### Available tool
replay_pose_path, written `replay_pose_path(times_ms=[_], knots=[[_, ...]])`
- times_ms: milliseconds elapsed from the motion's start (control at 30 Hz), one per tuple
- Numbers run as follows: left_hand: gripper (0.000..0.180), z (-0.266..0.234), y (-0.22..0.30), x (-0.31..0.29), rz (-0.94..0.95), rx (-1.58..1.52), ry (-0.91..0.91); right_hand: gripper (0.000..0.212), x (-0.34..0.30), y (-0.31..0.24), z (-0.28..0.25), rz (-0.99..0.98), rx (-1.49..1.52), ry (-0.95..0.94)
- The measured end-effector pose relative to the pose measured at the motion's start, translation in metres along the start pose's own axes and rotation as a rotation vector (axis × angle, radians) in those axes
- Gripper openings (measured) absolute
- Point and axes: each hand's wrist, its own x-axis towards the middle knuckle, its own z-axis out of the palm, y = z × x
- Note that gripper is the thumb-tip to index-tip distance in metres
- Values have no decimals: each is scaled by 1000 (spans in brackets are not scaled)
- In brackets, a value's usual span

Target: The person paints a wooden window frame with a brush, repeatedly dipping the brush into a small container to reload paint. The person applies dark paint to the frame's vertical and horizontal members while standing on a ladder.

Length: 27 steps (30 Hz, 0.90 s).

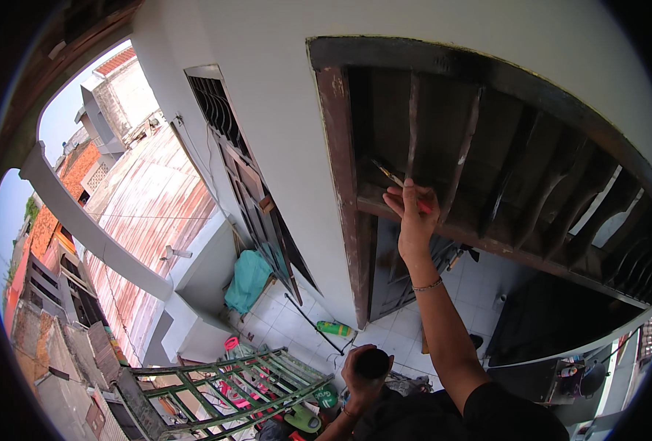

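Brush: While its bristle end points up and left near the left post of the dark brown wooden window frame, the slim red-handled paintbrush should handle light and stiff, soft only at the tip; best held by the handle.
Right hand: clamped on that handle, before the frame.
Left hand: wrapped around a round black container, below the frame.
Turquoise sheet: left of the frame, lower down.
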Motion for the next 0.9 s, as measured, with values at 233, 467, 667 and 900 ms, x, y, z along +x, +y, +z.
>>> replay_pose_path(times_ms=[233,467,667,900], knots=[[50,-2,-1,1,-5,-9,5,39,9,6,2,10,-376,46],[51,-3,-2,1,-6,-23,37,43,27,21,5,-311,-430,136],[51,-2,0,1,-12,-30,5,40,22,38,11,-195,-547,-74],[52,3,-1,2,12,-67,20,38,6,27,2,-299,-523,-19]])
